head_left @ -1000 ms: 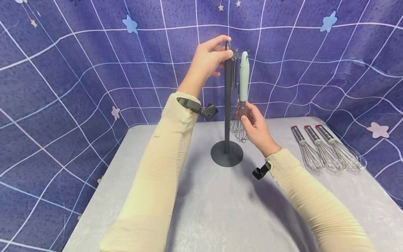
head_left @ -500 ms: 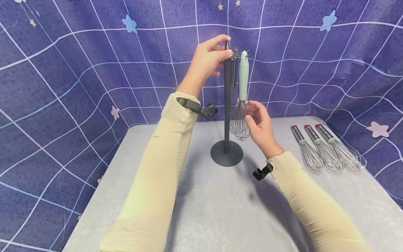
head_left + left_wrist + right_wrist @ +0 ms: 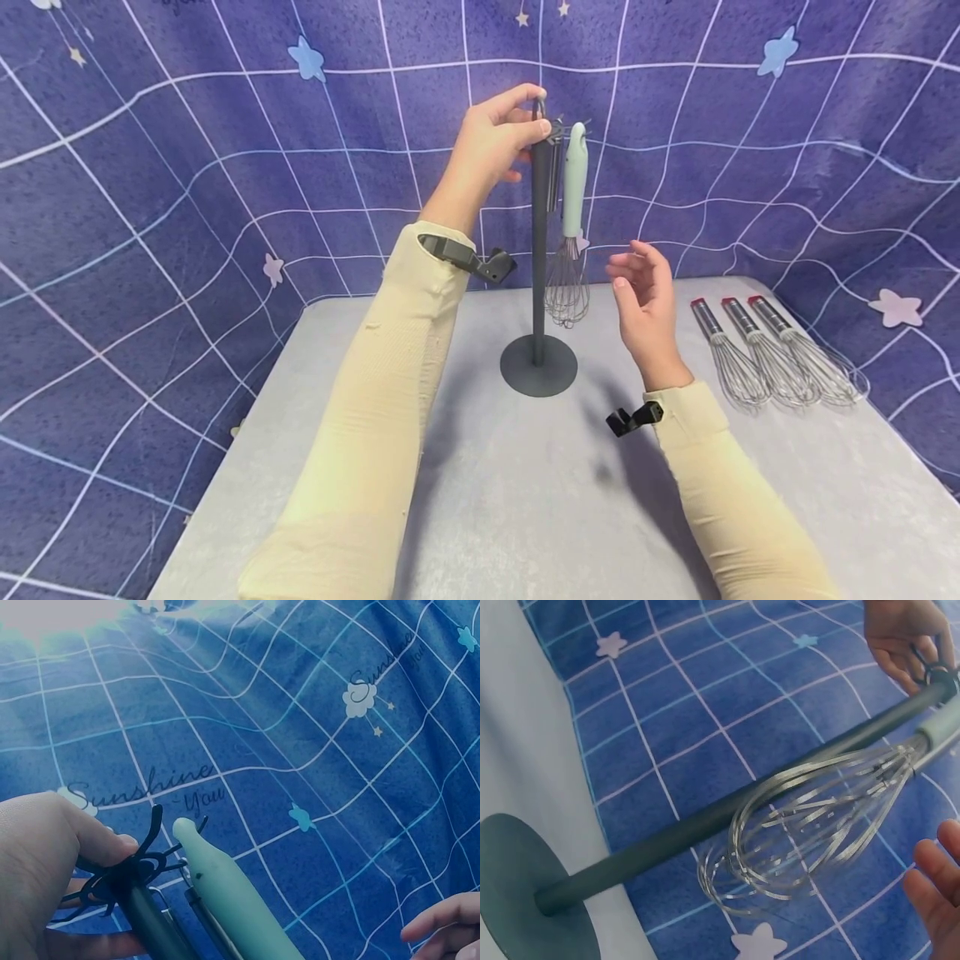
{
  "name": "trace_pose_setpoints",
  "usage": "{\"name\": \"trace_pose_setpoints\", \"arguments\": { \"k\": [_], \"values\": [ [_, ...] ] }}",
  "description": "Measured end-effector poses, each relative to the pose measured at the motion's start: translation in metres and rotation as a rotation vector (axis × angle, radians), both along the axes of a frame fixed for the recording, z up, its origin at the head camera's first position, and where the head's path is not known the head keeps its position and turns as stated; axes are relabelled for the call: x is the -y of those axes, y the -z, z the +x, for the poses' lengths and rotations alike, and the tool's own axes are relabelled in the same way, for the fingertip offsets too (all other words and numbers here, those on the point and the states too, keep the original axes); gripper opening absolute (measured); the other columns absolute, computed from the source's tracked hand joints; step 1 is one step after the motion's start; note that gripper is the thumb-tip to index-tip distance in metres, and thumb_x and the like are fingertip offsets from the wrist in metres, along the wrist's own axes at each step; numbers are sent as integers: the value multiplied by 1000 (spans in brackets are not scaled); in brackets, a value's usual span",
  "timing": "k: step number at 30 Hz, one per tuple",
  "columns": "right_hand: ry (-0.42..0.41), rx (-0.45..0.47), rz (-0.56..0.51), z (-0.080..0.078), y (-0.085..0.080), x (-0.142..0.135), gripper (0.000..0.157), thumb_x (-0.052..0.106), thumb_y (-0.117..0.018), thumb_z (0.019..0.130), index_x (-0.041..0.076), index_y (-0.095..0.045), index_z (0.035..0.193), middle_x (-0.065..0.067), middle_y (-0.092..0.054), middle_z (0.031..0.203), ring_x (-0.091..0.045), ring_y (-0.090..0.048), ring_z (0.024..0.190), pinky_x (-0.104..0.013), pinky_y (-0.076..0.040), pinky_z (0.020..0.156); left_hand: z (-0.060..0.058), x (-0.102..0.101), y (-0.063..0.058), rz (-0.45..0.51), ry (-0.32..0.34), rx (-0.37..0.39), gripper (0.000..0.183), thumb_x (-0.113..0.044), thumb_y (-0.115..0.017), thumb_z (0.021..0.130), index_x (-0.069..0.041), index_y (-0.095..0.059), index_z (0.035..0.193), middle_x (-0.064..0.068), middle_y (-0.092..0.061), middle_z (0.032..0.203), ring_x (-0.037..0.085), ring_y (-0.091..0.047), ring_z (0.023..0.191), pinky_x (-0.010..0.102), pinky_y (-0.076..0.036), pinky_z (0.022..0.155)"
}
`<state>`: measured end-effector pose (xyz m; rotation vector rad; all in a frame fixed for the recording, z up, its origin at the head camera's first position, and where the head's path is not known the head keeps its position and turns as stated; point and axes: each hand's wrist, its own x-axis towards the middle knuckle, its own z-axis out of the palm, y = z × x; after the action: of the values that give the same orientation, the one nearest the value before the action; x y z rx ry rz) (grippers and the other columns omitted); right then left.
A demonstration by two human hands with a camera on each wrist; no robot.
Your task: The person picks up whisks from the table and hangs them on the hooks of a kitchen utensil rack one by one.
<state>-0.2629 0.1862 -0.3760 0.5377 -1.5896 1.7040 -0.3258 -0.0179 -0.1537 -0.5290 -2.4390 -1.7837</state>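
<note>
My left hand grips the top of a dark grey utensil stand, thumb and fingers around its hooked crown. From a hook on the stand's right side hangs a whisk with a mint-green handle, its wire loops down. Behind it, close to the pole, a second utensil with a dark metallic handle hangs too; in the right wrist view the wire loops overlap. My right hand hovers right of the hanging whisk, apart from it, fingers loosely bent and holding nothing.
Three whisks with dark handles and red ends lie side by side at the table's right. The stand's round base rests on the grey table. A blue-purple patterned cloth hangs behind and at both sides.
My right hand has let go of the green-handled whisk's wires and moved right, away from it. The whisk has swung slightly left. My left hand stays on the stand's top.
</note>
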Motion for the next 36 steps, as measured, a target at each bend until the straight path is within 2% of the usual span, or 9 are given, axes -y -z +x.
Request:
{"name": "trace_pose_setpoints", "arguments": {
  "k": [4,6,12,24,31,36],
  "values": [
    [35,29,30,2,5,-9,49,-14,-49,95,0,-44,142,-29,-57,122,-30,-61,112,-32,-45,101,0,0,0,-10,-4,0,43,-20,-72,95,-37,-63,134,-6,-66,126,19,-69,96,40,-53,83],
    [56,38,39,4,7,-13,50,-12,-50,95,2,-45,143,-26,-58,123,-31,-60,113,-32,-44,102,-1,0,1,-15,-7,-2,43,-21,-72,95,-37,-63,135,-6,-66,127,19,-68,97,40,-53,83],
    [109,49,27,5,11,-25,49,-9,-53,95,8,-48,141,-21,-60,121,-26,-61,112,-28,-46,98,0,-1,1,-11,-18,-1,42,-23,-72,96,-37,-64,134,-6,-64,131,20,-69,98,41,-53,84],
    [135,57,-45,6,22,-45,50,-15,-50,94,-1,-47,141,-24,-58,120,-25,-62,108,-26,-46,98,0,-2,1,-44,-29,-33,38,-27,-69,98,-36,-64,134,-5,-65,126,19,-69,94,38,-54,78],
    [130,50,-74,23,11,-41,44,-14,-48,93,-5,-50,136,-28,-57,117,-27,-62,105,-25,-46,94,-1,-1,-2,-53,-25,-39,38,-24,-70,97,-34,-65,133,-4,-68,121,19,-70,95,38,-53,81],
    [147,51,-99,24,11,-45,43,-12,-50,93,-1,-53,134,-27,-58,117,-24,-63,104,-23,-46,91,0,3,-5,-76,-9,-26,39,-23,-71,97,-34,-64,134,-4,-67,123,19,-70,98,39,-53,84]
  ]
}}
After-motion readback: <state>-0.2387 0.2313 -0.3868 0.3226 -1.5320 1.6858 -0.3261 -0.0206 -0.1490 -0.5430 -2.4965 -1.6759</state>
